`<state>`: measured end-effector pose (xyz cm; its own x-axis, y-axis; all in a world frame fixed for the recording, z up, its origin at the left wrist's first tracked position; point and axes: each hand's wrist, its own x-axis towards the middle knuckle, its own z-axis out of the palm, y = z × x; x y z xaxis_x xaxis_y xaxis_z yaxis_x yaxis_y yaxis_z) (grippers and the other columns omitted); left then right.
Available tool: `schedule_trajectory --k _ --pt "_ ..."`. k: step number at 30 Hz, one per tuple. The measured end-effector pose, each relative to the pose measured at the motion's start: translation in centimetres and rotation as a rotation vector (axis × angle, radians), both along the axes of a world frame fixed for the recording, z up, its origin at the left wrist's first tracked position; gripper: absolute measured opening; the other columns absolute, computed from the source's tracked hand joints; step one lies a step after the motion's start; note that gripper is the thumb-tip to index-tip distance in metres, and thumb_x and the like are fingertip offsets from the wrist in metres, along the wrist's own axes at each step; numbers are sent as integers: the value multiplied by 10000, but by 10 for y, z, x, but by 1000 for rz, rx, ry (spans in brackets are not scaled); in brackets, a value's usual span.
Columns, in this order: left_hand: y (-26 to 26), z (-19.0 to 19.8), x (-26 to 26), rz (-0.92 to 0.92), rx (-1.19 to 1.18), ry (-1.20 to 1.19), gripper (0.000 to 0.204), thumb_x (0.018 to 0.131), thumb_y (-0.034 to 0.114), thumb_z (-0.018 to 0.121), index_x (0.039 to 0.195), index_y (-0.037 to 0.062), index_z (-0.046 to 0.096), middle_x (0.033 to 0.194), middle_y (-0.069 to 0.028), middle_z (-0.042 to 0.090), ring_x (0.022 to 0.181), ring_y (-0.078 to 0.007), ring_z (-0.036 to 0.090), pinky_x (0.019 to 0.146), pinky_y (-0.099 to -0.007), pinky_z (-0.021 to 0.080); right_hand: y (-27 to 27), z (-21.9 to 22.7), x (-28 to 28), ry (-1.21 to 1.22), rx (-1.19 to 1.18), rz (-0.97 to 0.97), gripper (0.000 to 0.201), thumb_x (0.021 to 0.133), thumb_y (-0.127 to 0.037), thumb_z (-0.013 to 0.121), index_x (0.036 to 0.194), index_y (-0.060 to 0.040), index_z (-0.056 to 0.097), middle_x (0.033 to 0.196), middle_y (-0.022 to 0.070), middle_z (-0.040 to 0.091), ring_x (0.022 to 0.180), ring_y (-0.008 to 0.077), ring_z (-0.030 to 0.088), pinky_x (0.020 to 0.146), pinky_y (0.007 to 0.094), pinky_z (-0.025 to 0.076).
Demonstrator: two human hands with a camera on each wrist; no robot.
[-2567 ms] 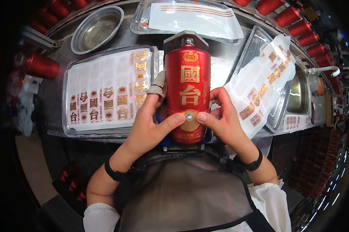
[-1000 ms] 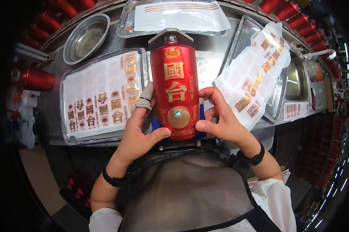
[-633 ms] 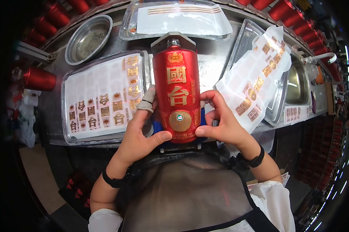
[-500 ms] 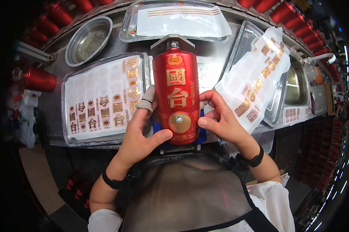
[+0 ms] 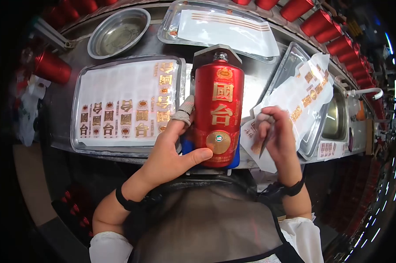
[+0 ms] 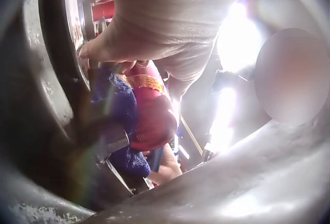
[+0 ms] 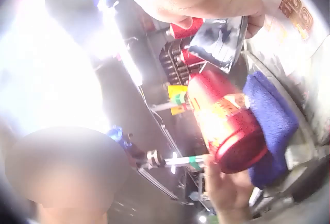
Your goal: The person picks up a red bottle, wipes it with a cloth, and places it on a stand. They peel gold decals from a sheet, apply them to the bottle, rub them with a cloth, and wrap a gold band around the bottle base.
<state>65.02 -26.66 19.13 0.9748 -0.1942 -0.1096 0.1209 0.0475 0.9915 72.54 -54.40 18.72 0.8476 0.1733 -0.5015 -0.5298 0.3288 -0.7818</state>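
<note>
A red bottle (image 5: 217, 118) with gold characters and a round gold emblem lies tilted back on a stand with a blue cloth (image 6: 124, 100) under it. My left hand (image 5: 173, 147) grips its left side, thumb at the lower front edge by the emblem. The left index finger wears a knitted finger cover (image 5: 184, 108). Off the bottle's right side, my right hand (image 5: 279, 138) pinches a flat, dark, shiny rectangular piece (image 7: 219, 41), seen nearly edge-on in the head view. Below that hand hangs the near end of a decal sheet (image 5: 261, 151).
At left is a metal tray (image 5: 75, 125) with gold-character decal sheets. Behind stand a metal bowl (image 5: 119, 35) and another tray (image 5: 165, 33) with a striped sheet. At right, a tray (image 5: 314, 136) lies beside a sink (image 5: 337, 109). Red bottles (image 5: 316, 24) line the back.
My right hand has left the bottle's right side, moved right, and now pinches the flat dark piece. The left hand stays on the bottle, thumb nearer the emblem. The head view has shifted.
</note>
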Motion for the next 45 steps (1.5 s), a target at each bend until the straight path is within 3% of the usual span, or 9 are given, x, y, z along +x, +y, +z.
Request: schedule_trajectory --k 2,7,10,13,24,28,32,41,45 --pt "-1 -1 0 8 14 -45 984 842 234 805 1542 -71 184 1551 -219 325 1448 -264 324 1175 -376 278 -13 -1 4 71 216 -78 238 973 -213 527 1068 -2 583 920 98 646 717 191 664 670 323 586" --pt "-2 -4 -1 35 26 -63 959 842 233 804 1537 -62 212 1534 -223 319 1428 -278 348 1159 -390 311 33 56 -28 -410 -356 91 533 807 54 693 1271 -13 439 1122 89 593 920 129 636 760 270 555" --pt "-2 -9 -2 38 53 -91 949 836 238 808 1531 -60 234 1535 -225 302 1400 -285 379 1146 -392 331 59 76 -34 -1011 -680 440 341 796 19 727 1114 0 603 1010 129 657 840 201 659 700 299 534" --pt "-2 -10 -2 47 68 -94 952 824 271 815 1521 -63 260 1517 -230 331 1368 -308 407 1141 -401 333 71 76 -28 -1172 -928 376 246 775 13 745 1005 2 656 922 137 675 788 252 666 674 331 527" --pt "0 -13 -4 71 137 -151 941 805 379 807 1501 -40 331 1474 -233 433 1349 -365 383 1140 -435 297 79 87 -25 -1313 -863 446 275 747 24 766 1004 -5 675 863 117 689 720 261 662 645 342 521" --pt "3 -12 -5 55 149 -153 930 800 396 807 1501 -11 351 1486 -217 435 1375 -377 366 1161 -444 266 68 78 -26 -1360 -1130 347 328 714 49 763 1024 -14 679 881 102 686 747 253 649 631 340 507" --pt "12 -9 -13 19 273 -201 881 819 386 791 1491 1 371 1507 -205 422 1429 -385 330 1196 -472 186 61 71 -37 -1592 -835 559 326 627 40 770 938 -47 726 906 80 682 739 234 621 626 336 491" --pt "16 -4 -18 -12 307 -170 812 874 182 744 1525 -29 307 1549 -182 377 1456 -261 322 1187 -374 233 71 80 -57 -1720 -992 529 244 614 -67 766 854 -76 724 903 34 645 844 218 597 634 343 459" --pt "23 -13 -29 32 176 -91 730 919 73 641 1532 -50 265 1562 -166 364 1461 -236 313 1200 -367 204 86 54 -75 -1757 -749 665 187 639 -61 783 788 -85 671 861 15 624 854 213 595 725 348 453"
